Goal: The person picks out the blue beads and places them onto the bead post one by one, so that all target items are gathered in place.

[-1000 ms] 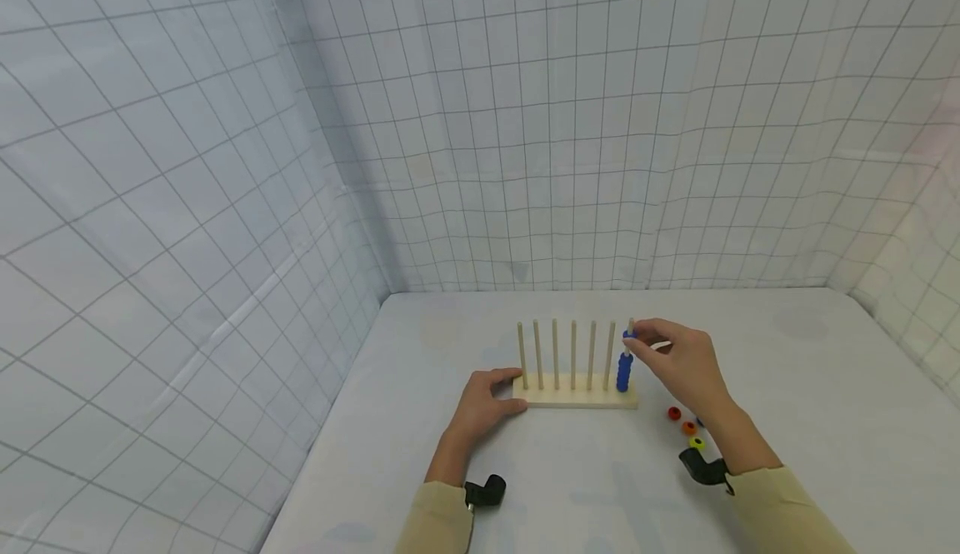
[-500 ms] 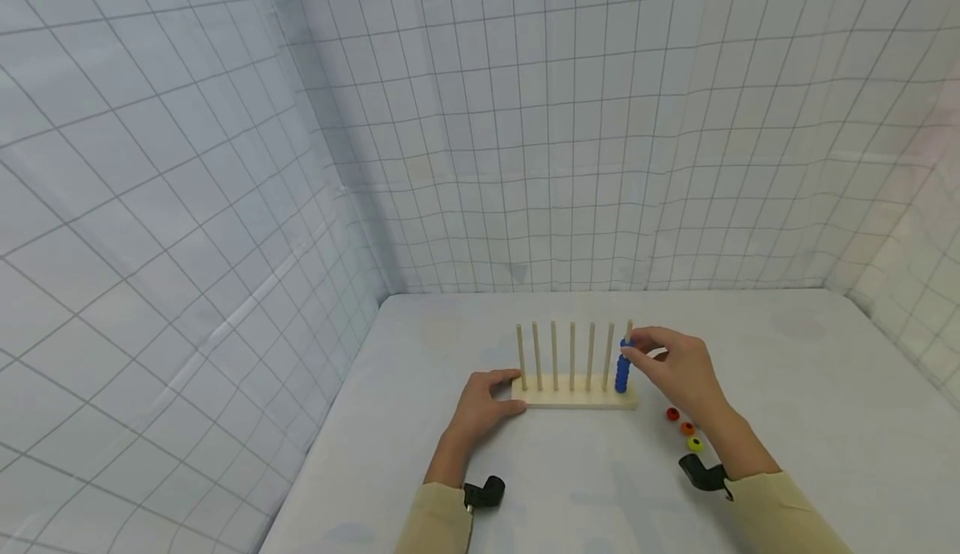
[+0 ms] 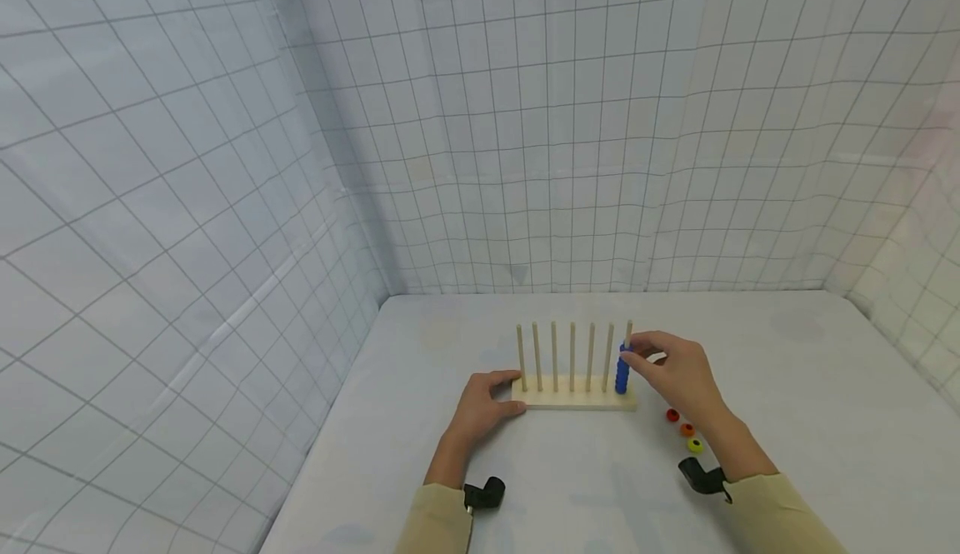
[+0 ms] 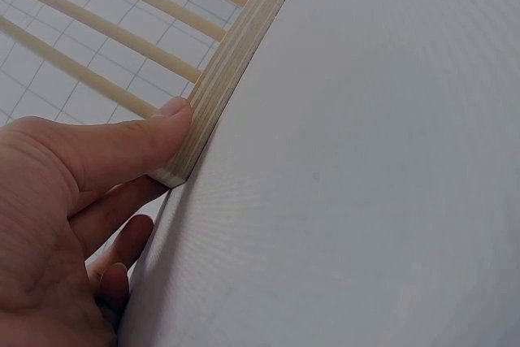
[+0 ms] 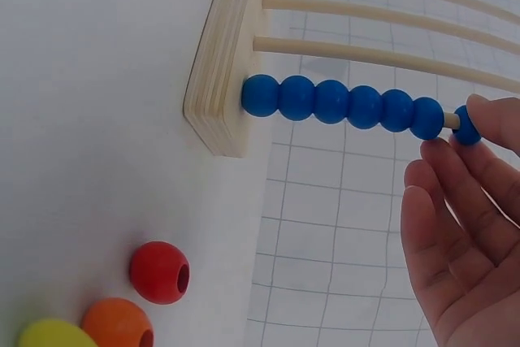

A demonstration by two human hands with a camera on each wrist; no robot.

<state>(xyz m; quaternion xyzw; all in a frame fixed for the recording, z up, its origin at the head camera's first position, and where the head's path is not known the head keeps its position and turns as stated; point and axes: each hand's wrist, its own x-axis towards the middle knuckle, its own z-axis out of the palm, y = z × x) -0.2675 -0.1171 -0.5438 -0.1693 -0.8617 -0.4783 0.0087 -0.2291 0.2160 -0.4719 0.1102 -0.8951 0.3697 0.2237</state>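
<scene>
A pale wooden base (image 3: pixel 573 401) with an upright row of several thin pegs (image 3: pixel 573 358) stands on the table. My left hand (image 3: pixel 481 408) grips its left end, thumb (image 4: pixel 172 123) on the front edge and fingers behind. On the rightmost peg sits a stack of several blue beads (image 5: pixel 331 101), reaching down to the base. Between thumb and fingertips my right hand (image 3: pixel 673 371) pinches one more blue bead (image 5: pixel 465 126), threaded on that same peg. A short bit of bare peg shows between this bead and the stack in the right wrist view.
Loose beads lie on the table right of the base: a red bead (image 3: pixel 672 415), an orange bead (image 3: pixel 687 430) and a yellow bead (image 3: pixel 695 445), close to my right forearm. White grid-patterned sheets (image 3: pixel 555 162) hang behind and to the sides. The other pegs carry no beads.
My right hand has moved down along the rightmost peg, bringing the pinched blue bead closer to the stack. My left hand has kept its grip on the base.
</scene>
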